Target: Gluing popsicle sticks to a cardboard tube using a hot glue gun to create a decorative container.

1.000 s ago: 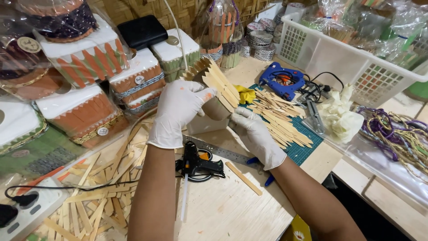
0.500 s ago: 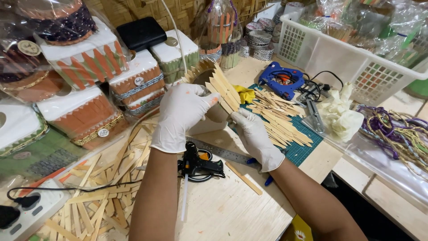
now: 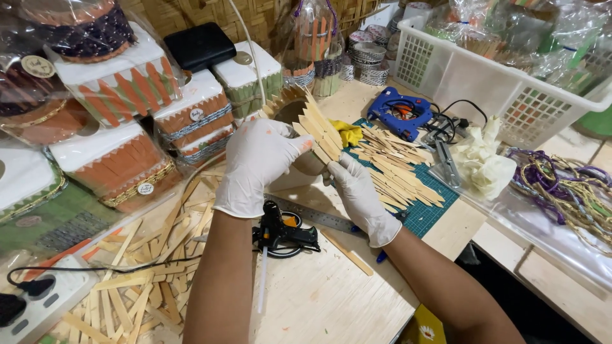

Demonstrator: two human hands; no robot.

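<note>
Both my hands wear white gloves. My left hand (image 3: 258, 162) and my right hand (image 3: 357, 194) together hold a round container ringed with pointed wooden sticks (image 3: 315, 127), lifted above the wooden table (image 3: 319, 299). The left grips its near side; the right supports it from below and right. A black glue gun (image 3: 280, 232) lies on the table just under my hands, next to a metal ruler (image 3: 315, 216). A pile of pointed wooden sticks (image 3: 398, 169) lies on a green cutting mat (image 3: 433, 213) to the right.
Loose flat sticks (image 3: 146, 280) are scattered at the left front. Decorated boxes wrapped in plastic (image 3: 121, 83) stack at the left and back. A blue glue gun (image 3: 398, 111), a white basket (image 3: 503, 89), white cloth (image 3: 484, 159), coloured cords (image 3: 567, 185) and a power strip (image 3: 38, 299) surround the work area.
My hands have shifted slightly on the stick-ringed container, turning it a little; the view moved closer. Nothing else on the table moved.
</note>
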